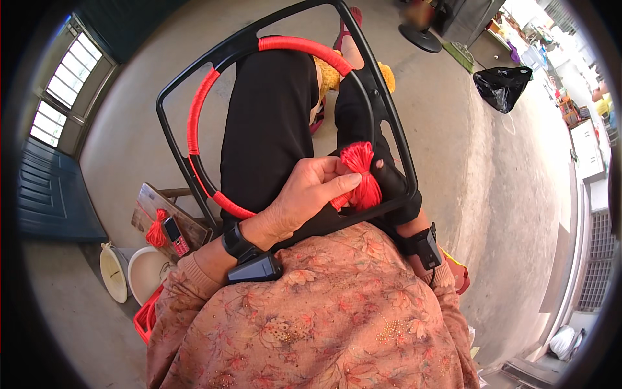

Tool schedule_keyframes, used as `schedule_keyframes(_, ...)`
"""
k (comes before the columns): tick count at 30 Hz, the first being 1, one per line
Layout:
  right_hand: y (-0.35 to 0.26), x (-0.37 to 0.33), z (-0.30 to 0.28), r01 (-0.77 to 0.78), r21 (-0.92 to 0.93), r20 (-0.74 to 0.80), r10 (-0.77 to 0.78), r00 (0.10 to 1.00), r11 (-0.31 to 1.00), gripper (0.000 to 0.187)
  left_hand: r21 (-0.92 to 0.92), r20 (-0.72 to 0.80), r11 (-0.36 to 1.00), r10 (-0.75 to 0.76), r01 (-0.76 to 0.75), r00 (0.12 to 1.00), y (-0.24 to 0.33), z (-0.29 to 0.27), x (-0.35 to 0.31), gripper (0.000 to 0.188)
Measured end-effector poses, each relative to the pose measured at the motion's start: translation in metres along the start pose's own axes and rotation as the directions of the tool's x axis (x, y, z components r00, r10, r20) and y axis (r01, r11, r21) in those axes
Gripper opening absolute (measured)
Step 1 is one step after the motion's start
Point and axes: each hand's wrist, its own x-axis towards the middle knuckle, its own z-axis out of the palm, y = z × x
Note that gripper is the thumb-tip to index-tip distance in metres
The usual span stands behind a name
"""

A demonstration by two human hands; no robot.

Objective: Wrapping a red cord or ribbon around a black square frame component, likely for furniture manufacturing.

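A black frame [170,129] with a round inner ring lies tilted across my lap. Red cord wrapping [194,120] covers several stretches of the ring; other stretches are bare black. My left hand [301,198] is closed, thumb and fingers pinching a bundle of red cord [363,178] at the ring's near right part. The bundle is gathered tight at its middle and fans out at the top. My right forearm passes under the frame's near right corner. Of my right hand, only a fingertip [380,164] seems to show beside the bundle; the rest is hidden.
A small wooden stool [191,227] at the left bears another red cord bundle [156,228] and a red-and-black phone [175,235]. Beside it are pale buckets [114,272] and a red basket [144,321]. A black plastic bag [502,87] lies on the floor at far right.
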Motion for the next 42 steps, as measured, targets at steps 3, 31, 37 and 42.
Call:
schedule_keyframes(3, 0.004, 0.004, -0.002, 0.000, 0.008, 0.014, 0.000, 1.000, 1.000, 0.068, -0.059, -0.043, 0.998, -0.012, 0.009, 0.999, 0.002, 0.001, -0.001, 0.023)
schedule_keyframes(31, 0.023, 0.031, -0.021, 0.006, 0.072, 0.094, -0.013, 0.995, 0.997, 0.066, -0.032, -0.049, 0.997, -0.073, 0.071, 0.996, 0.001, -0.003, -0.001, 0.035)
schedule_keyframes(37, 0.020, 0.025, -0.014, 0.004, 0.073, 0.103, -0.011, 0.995, 0.997, 0.066, 0.016, -0.020, 0.996, -0.088, 0.088, 0.996, -0.002, -0.009, -0.001, 0.036)
schedule_keyframes(42, 0.011, 0.024, -0.004, 0.037, -0.047, 0.084, -0.033, 0.996, 0.998, 0.054, 0.016, -0.021, 0.996, -0.093, 0.093, 0.995, -0.001, -0.009, 0.000, 0.036)
